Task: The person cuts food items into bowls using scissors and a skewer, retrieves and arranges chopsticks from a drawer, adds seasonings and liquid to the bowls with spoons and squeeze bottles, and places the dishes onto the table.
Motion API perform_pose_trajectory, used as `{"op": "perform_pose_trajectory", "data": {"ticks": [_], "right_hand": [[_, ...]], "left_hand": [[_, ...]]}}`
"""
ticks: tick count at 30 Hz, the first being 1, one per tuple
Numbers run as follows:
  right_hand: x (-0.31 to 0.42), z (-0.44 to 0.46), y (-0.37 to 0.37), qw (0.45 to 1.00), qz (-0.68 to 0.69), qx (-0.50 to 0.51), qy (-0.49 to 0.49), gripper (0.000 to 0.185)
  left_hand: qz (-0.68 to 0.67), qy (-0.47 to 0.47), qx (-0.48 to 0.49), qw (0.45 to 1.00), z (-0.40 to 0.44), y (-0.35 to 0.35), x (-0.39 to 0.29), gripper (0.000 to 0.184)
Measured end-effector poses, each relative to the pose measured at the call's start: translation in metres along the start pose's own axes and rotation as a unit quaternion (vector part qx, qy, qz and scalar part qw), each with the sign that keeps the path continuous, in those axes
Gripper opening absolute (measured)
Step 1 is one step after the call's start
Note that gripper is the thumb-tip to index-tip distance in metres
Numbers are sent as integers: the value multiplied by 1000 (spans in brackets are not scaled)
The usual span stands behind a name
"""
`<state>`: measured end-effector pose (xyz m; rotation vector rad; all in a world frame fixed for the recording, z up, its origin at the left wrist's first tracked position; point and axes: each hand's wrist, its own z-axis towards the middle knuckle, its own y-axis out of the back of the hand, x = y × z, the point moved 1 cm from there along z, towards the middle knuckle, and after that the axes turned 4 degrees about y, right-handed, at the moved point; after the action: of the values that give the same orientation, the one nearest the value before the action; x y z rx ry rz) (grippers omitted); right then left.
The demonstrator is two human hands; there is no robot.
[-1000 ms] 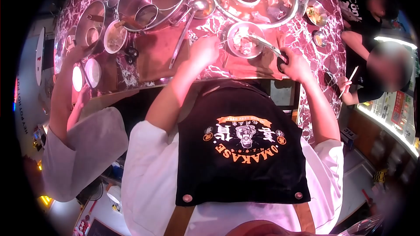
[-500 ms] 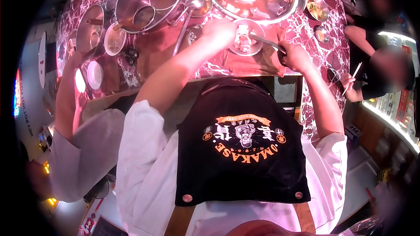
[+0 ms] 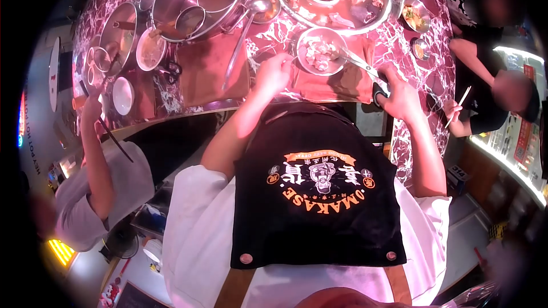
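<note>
A metal bowl (image 3: 302, 37) with pieces of pale meat (image 3: 321, 57) stands in front of me on a brown cloth (image 3: 325, 86). My right hand (image 3: 401, 96) is closed around the dark handles of scissors (image 3: 359, 64); their blades reach over the bowl's right side to the meat. Left of the bowl, close to its rim, is my left hand (image 3: 274, 75), its fingers curled together. Whether anything is between those fingers is hidden. Beyond the bowl lies a large round pot (image 3: 279, 8) of broth and meat, with cups of dark sauce in its middle.
A deep pot (image 3: 165, 8) stands behind left, beside a ladle (image 3: 240, 51). Small food bowls (image 3: 422, 23) line the right. At left, another person's hand (image 3: 91, 108) holds a dark stick near a white bowl (image 3: 123, 96). A person at right holds chopsticks (image 3: 465, 97).
My left hand has drawn back from the bowl toward me and down. My right hand and the scissors have shifted slightly right and nearer. The person at left has moved back, a dark stick now visible.
</note>
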<state>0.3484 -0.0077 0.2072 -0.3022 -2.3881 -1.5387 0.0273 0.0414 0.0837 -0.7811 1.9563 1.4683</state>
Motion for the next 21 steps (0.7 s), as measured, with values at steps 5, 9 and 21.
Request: {"op": "perform_pose_trajectory", "data": {"ticks": [5,9,21], "right_hand": [[14,16,-25,999,-49,2,23,60],[24,40,-40,997,-76,14,25,52],[5,14,-19,997,-60,12,36,55]], "left_hand": [[-100,2,23,995,-6,-21,10,22],[-79,-57,25,995,-3,-30,18,24],[-152,-9,73,986,21,-24,48,23]]}}
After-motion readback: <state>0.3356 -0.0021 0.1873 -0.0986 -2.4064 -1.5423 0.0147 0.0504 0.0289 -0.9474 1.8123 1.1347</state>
